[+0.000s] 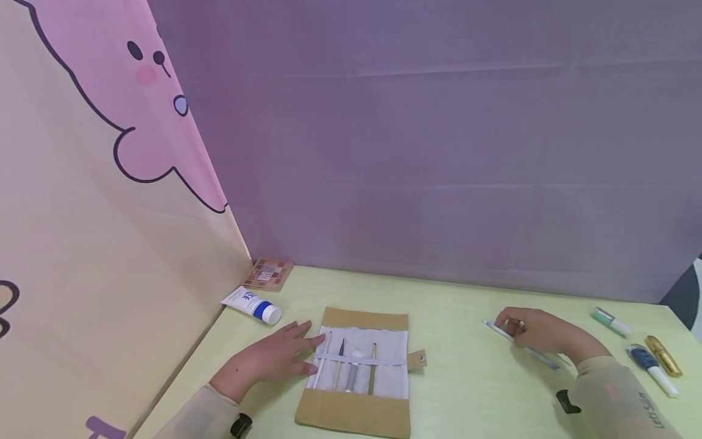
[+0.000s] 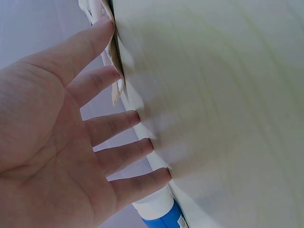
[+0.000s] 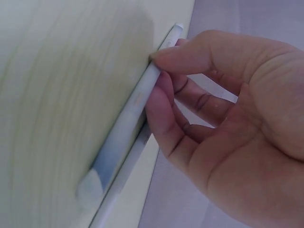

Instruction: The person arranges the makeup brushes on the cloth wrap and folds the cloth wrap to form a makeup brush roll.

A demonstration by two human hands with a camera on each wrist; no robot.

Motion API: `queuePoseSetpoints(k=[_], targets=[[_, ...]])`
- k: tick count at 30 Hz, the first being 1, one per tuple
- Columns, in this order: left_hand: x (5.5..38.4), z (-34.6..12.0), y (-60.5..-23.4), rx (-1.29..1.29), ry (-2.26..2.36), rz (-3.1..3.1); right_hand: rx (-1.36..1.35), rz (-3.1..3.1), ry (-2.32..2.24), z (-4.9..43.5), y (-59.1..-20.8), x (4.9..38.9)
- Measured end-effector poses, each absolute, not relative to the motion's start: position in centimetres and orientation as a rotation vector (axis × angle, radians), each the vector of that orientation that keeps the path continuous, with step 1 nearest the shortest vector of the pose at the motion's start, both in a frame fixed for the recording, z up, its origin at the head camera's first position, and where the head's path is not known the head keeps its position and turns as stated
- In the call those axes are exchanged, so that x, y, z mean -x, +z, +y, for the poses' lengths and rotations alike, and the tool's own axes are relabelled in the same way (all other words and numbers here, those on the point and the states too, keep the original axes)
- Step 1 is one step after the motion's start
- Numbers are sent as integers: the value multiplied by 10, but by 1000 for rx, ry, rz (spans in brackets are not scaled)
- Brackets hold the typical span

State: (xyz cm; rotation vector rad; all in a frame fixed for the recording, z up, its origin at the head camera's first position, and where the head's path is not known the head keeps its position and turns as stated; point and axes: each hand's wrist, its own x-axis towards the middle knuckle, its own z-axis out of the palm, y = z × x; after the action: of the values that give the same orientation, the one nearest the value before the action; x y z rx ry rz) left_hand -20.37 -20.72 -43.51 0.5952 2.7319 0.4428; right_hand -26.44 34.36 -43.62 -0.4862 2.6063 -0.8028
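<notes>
A brown fabric roll-up case (image 1: pixel 364 414) lies unrolled on the table, its pale lining holding several slim brushes and pens (image 1: pixel 353 373) under an elastic band. My left hand (image 1: pixel 276 355) spreads its fingers at the case's left edge; thumb and forefinger touch that edge, also in the left wrist view. Off to the right, my right hand (image 1: pixel 534 329) pinches a slim white-and-blue pen (image 3: pixel 137 97) between thumb and fingers, low over the table. A second thin pale stick (image 3: pixel 126 173) lies alongside it in the right wrist view, partly hidden by the fingers.
Behind my left hand are a white tube with a blue band (image 1: pixel 253 305) and a flat palette box (image 1: pixel 267 274). At the right lie a green-and-white tube (image 1: pixel 611 321), a gold tube (image 1: pixel 663 355) and a dark-blue-and-white tube (image 1: pixel 652 369). A purple cloth (image 1: pixel 439 152) hangs at the back.
</notes>
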Motion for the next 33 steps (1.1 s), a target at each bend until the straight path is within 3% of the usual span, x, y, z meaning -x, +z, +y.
queuePoseSetpoints(k=[18,33], targets=[[208,-208,-439,-598,427,2730,567,2679,-641,319,-425,260],[206,-208,-437,-572,432,2726,658,2727,-794,292,-407,255]])
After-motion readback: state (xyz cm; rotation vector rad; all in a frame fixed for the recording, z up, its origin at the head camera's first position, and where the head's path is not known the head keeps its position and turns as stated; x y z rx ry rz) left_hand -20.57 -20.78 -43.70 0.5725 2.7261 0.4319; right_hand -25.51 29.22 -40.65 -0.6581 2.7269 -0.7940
